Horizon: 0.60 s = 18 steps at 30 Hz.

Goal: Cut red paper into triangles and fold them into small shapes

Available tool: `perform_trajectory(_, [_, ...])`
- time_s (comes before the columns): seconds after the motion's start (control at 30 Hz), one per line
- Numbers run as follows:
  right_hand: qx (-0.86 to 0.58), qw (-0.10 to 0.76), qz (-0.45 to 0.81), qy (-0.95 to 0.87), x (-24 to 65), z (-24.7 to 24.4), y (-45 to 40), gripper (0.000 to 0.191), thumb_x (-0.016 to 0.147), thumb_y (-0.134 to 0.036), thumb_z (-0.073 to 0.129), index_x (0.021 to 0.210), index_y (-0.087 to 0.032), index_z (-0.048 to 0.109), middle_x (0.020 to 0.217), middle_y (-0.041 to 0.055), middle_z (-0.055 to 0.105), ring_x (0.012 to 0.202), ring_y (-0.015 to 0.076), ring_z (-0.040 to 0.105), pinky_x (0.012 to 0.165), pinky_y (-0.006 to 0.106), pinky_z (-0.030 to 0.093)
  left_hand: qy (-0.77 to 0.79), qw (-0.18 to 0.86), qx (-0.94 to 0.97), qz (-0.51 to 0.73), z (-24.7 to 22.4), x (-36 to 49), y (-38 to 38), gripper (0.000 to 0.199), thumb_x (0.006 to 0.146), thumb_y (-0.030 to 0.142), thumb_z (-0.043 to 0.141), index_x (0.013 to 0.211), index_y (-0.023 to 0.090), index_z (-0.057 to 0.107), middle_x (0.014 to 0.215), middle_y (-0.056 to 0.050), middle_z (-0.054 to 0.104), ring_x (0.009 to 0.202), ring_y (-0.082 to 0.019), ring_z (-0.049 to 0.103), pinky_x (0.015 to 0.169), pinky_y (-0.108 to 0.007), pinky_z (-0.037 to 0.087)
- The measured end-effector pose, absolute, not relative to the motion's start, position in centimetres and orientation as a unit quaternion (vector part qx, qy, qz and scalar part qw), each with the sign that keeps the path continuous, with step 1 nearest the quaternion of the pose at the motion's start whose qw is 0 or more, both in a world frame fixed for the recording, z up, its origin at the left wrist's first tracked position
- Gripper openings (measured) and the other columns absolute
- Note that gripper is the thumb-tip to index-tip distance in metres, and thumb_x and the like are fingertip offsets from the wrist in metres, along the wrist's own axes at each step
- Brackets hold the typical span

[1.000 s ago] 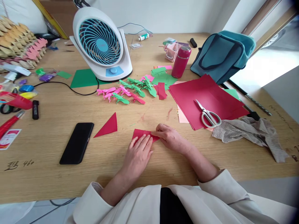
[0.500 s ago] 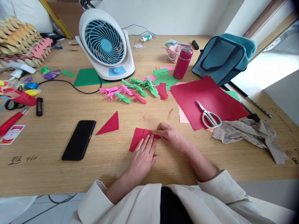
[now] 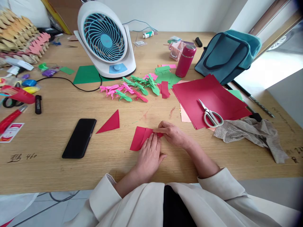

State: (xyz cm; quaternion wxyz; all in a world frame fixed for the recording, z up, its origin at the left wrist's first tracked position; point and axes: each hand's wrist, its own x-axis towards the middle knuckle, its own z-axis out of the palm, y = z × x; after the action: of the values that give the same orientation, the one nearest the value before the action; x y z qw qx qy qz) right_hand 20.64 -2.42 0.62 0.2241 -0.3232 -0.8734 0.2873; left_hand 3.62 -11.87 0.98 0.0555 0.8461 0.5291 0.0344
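Observation:
A folded piece of red paper (image 3: 138,138) lies on the table before me, with a crease line across it. My left hand (image 3: 149,154) lies flat over its lower right part, fingers stretched out and pressing down. My right hand (image 3: 171,134) is closed at the paper's right end, its index finger pointing left along the upper edge near the left fingertips. The part of the paper beneath my fingers is hidden. To the left lies a red paper triangle (image 3: 110,122).
Behind my hands lie pink, green and red folded paper pieces (image 3: 132,88). Scissors (image 3: 210,115) rest on stacked red sheets (image 3: 189,97), beside a grey cloth (image 3: 251,132). A phone (image 3: 79,138) is at left. A fan (image 3: 106,41), a red bottle (image 3: 186,61) and a teal bag (image 3: 224,60) stand farther back.
My left hand has slid slightly to the right over the red paper. The right hand stays at the paper's right end. The whole view has shifted a little.

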Motion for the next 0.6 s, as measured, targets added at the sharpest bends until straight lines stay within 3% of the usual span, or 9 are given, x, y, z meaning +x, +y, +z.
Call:
perform_trajectory(0.37, [-0.316,0.217,0.290,-0.877,20.7,0.6,-2.2,0.044,0.089,-0.001,0.048,0.122,-0.021,0.070,0.095,0.0075,0.058,0.084,0.0165,0.058,0.079,0.031,0.050,0.589,0.027,0.808,-0.012,2.9,7.0,-11.5,0.066,0.084,0.059,0.063,0.132,0.014,0.057,0.135,-0.023,0.052,0.124,-0.040,0.047,0.096,-0.055,0.047])
perform_trajectory(0.6, [-0.320,0.217,0.285,-0.877,20.7,0.7,-2.2,0.043,0.088,-0.001,0.048,0.120,-0.019,0.070,0.093,0.0072,0.057,0.084,0.0168,0.057,0.079,0.030,0.049,0.598,0.034,0.800,-0.010,2.5,6.9,-12.0,0.071,0.085,0.059,0.062,0.139,0.015,0.051,0.145,-0.023,0.047,0.135,-0.039,0.043,0.105,-0.055,0.042])
